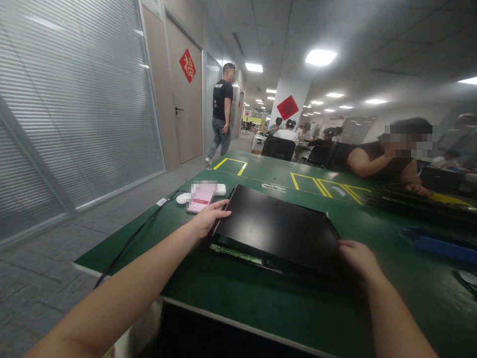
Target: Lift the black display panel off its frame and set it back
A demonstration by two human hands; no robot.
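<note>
Held between my two hands is a black flat panel (278,223), perhaps a cover or a screen. My left hand (211,217) grips its left edge, thumb and fingers closed on it. At the opposite side my right hand (358,256) has its fingers closed on the right edge. Under the panel's near edge a strip of green circuit board (236,253) shows; the rest of what lies beneath is hidden. A phone (201,199) with a pinkish screen rests just beyond my left hand, with white rounded objects (220,189) beside it.
The green table (242,293) bears yellow tape outlines (320,186). A cable (137,231) runs over its left edge. To the right are a blue tray (445,248) and dark parts (417,204), where a co-worker (395,154) sits. Another person (222,109) stands by the door.
</note>
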